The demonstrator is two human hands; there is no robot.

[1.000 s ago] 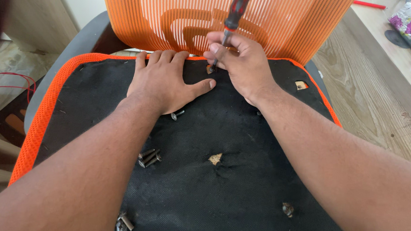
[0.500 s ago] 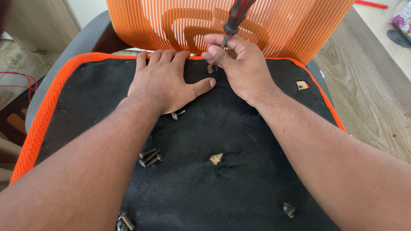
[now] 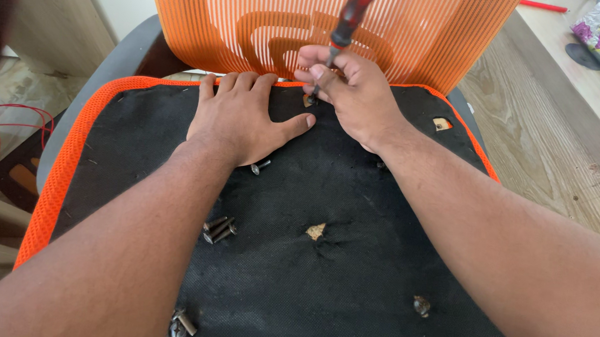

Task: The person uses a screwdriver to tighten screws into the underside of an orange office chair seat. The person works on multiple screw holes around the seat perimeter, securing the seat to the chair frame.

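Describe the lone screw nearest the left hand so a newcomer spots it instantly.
Start at the black seat underside with orange trim. Find the left hand pressed flat on it. The single screw lies just below its thumb, alone, unlike the cluster of screws lower down.

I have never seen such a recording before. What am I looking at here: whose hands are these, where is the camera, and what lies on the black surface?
The camera sits on the person's head and looks down, so both arms reach in from the bottom of the picture. The left hand lies flat, palm down, on the black fabric underside of an upturned chair seat with an orange mesh edge. The right hand grips a screwdriver with a dark red handle, its tip pointing down at the seat near the orange mesh backrest. On the fabric lie loose bolts: one by the left thumb, a small group in the middle and more near the bottom edge. Small torn holes show in the fabric. A wooden floor is at the right.
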